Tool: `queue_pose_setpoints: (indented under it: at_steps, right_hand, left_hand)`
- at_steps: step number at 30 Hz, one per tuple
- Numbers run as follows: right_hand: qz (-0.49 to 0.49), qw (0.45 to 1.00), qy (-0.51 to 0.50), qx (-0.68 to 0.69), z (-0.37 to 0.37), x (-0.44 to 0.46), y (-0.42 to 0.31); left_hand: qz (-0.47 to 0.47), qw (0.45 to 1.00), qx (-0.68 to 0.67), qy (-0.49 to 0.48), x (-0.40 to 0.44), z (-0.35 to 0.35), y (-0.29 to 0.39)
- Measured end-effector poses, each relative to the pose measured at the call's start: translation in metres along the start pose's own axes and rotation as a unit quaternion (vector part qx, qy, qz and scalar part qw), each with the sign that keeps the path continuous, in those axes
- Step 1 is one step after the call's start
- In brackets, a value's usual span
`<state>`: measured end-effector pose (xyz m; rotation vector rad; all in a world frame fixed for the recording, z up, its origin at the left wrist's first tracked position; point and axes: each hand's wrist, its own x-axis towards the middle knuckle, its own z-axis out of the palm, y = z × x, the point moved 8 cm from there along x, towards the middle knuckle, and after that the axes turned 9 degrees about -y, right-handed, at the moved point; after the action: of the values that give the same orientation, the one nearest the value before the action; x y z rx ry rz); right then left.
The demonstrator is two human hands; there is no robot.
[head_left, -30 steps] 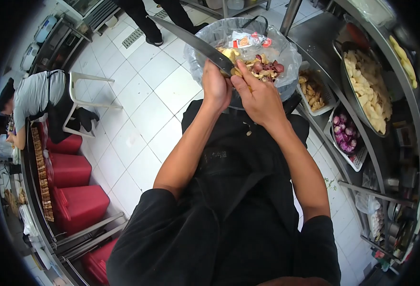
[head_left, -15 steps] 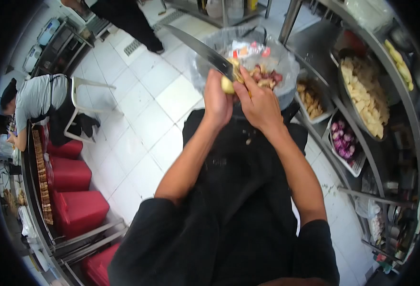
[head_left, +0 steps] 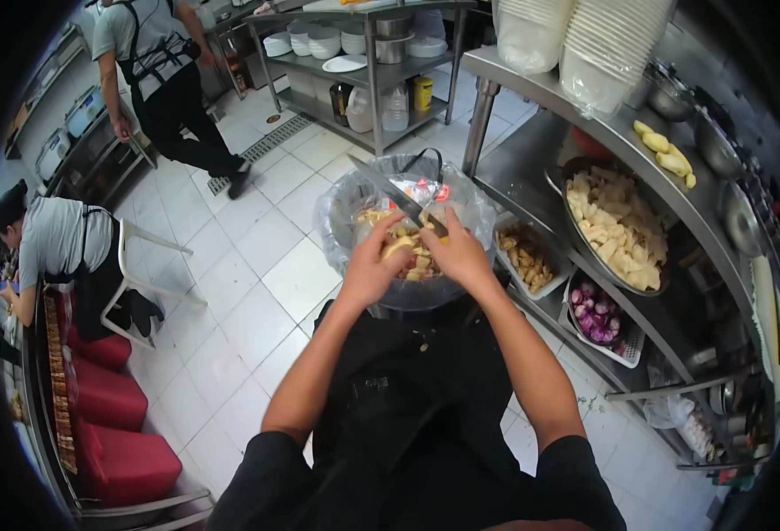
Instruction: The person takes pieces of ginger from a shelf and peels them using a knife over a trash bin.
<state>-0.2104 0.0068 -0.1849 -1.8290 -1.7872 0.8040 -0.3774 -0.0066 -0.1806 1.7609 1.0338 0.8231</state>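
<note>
My right hand [head_left: 459, 257] is closed around the handle end of a large kitchen knife [head_left: 388, 186], whose blade points up and to the left. Opposite it, my left hand [head_left: 372, 264] has its fingers curled round a pale yellow piece of ginger [head_left: 399, 242], which is mostly hidden. Both hands are over a bin lined with a clear plastic bag [head_left: 332, 217]. Inside the bag lie peelings [head_left: 418, 265], reddish scraps and a white and red wrapper [head_left: 425, 189].
To the right, a metal shelf unit [head_left: 532, 84] holds peeled ginger [head_left: 664, 152], a pan of pale slices [head_left: 620, 230], a tray of brown ginger [head_left: 527, 258] and a basket of purple onions [head_left: 595, 314]. One person [head_left: 62, 243] bends at the left counter; another [head_left: 160, 80] stands beyond.
My head view has shifted up, showing more shelves and the standing person. Both hands are now lower over the bin and slightly farther apart, the knife still in my right hand.
</note>
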Motion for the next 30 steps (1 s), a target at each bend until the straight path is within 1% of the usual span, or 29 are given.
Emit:
queue_pose_setpoints:
  at_steps: [1, 4, 5, 8, 9, 12, 13, 16, 17, 20, 22, 23, 24, 26, 27, 28, 29, 30]
  right_hand:
    - [-0.006, 1.000, 0.006, -0.024, -0.005, -0.002, -0.003]
    - [-0.037, 0.996, 0.006, -0.079, -0.020, -0.015, -0.023]
    - [-0.052, 0.993, 0.006, -0.103, -0.022, -0.015, -0.025]
    - [-0.066, 0.987, 0.016, -0.147, -0.032, -0.026, -0.040]
    - [-0.069, 0.985, 0.022, -0.155, -0.038, -0.030, -0.046]
    - [-0.095, 0.978, 0.037, -0.182, -0.047, -0.041, -0.053]
    - [-0.105, 0.975, 0.044, -0.190, -0.050, -0.045, -0.055]
    - [-0.069, 0.974, 0.031, -0.215, -0.064, -0.060, -0.057]
    - [-0.057, 0.971, 0.022, -0.230, -0.068, -0.064, -0.054]
    - [-0.015, 0.962, 0.017, -0.274, -0.101, -0.085, -0.042]
    - [-0.002, 0.964, 0.040, -0.264, -0.132, -0.104, -0.030]
    - [-0.068, 0.961, 0.107, -0.245, -0.154, -0.124, -0.033]
    - [-0.045, 0.965, 0.117, -0.228, -0.176, -0.140, -0.030]
    - [0.049, 0.981, 0.150, -0.116, -0.221, -0.185, -0.022]
    - [0.051, 0.970, 0.207, -0.116, -0.245, -0.209, -0.014]
    - [0.049, 0.958, 0.259, -0.116, -0.267, -0.232, -0.007]
    - [0.106, 0.928, 0.329, -0.139, -0.288, -0.254, -0.002]
    - [0.161, 0.891, 0.392, -0.161, -0.305, -0.274, -0.003]
  left_hand:
    - [0.051, 0.994, 0.095, -0.020, 0.003, 0.004, 0.006]
    - [0.083, 0.952, 0.285, -0.074, 0.001, 0.023, 0.027]
    - [0.132, 0.943, 0.299, -0.059, -0.001, 0.028, 0.034]
    - [0.109, 0.927, 0.349, -0.089, 0.007, 0.040, 0.024]
    - [0.084, 0.925, 0.354, -0.108, 0.009, 0.040, 0.024]
    - [0.100, 0.917, 0.379, -0.072, 0.010, 0.036, 0.021]
    - [0.104, 0.930, 0.349, -0.058, 0.009, 0.033, 0.022]
    - [0.034, 0.941, 0.331, -0.058, 0.014, 0.024, 0.010]
    - [-0.049, 0.942, 0.321, -0.088, 0.018, 0.018, 0.000]
    - [-0.083, 0.941, 0.317, -0.078, 0.040, 0.001, -0.052]
    - [-0.139, 0.940, 0.302, -0.078, 0.050, -0.012, -0.071]
    - [-0.121, 0.946, 0.296, -0.057, 0.051, -0.018, -0.067]
    - [-0.105, 0.951, 0.289, -0.037, 0.052, -0.023, -0.065]
    - [-0.006, 0.958, 0.287, -0.004, 0.060, -0.032, -0.063]
    - [-0.046, 0.980, 0.188, -0.037, 0.067, -0.035, -0.065]
    - [-0.090, 0.990, 0.088, -0.070, 0.068, -0.038, -0.062]
    - [-0.138, 0.985, -0.012, -0.101, 0.066, -0.035, -0.063]
    - [-0.130, 0.984, -0.081, -0.087, 0.070, -0.034, -0.062]
